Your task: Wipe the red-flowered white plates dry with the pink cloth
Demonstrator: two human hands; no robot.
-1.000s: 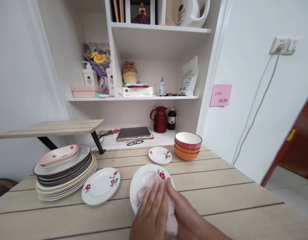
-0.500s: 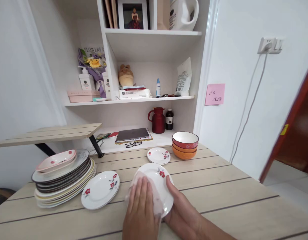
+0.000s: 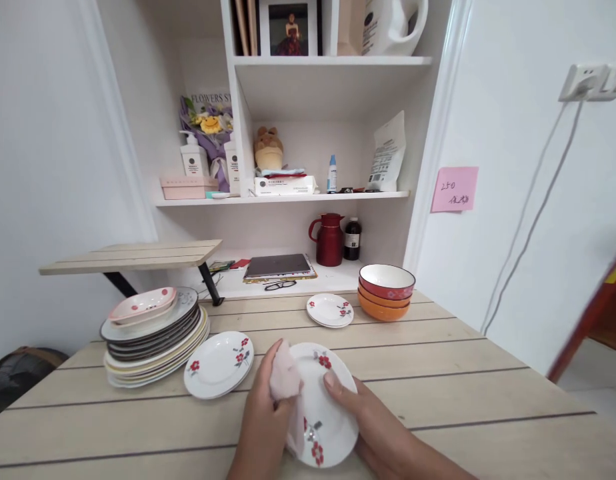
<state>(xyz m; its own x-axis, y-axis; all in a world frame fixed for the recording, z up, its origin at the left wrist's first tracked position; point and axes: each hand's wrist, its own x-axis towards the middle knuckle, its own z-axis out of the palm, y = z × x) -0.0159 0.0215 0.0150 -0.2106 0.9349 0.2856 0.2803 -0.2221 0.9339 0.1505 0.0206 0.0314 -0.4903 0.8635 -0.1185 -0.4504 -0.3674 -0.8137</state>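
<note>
A white plate with red flowers [image 3: 324, 400] is tilted up over the near part of the table. My right hand [image 3: 371, 417] grips its right edge, with the thumb lying on the face and the fingers hidden behind. A thin pale pink cloth [image 3: 287, 375] is bunched in my left hand [image 3: 267, 407], which closes round the plate's left edge. Left of my hands lies a small stack of like flowered plates [image 3: 218, 367]. Beyond the held plate rest smaller flowered plates [image 3: 331, 311].
A tall stack of plates with oval dishes on top [image 3: 153, 340] stands at the left under a wooden riser [image 3: 138, 257]. Stacked bowls [image 3: 386, 293] sit at the back right. Behind are a laptop [image 3: 279, 265], glasses [image 3: 281, 285] and a red jug [image 3: 330, 241].
My left hand has gone from lying flat with the cloth on the plate's face to gripping its left edge through the cloth. The view has shifted left.
</note>
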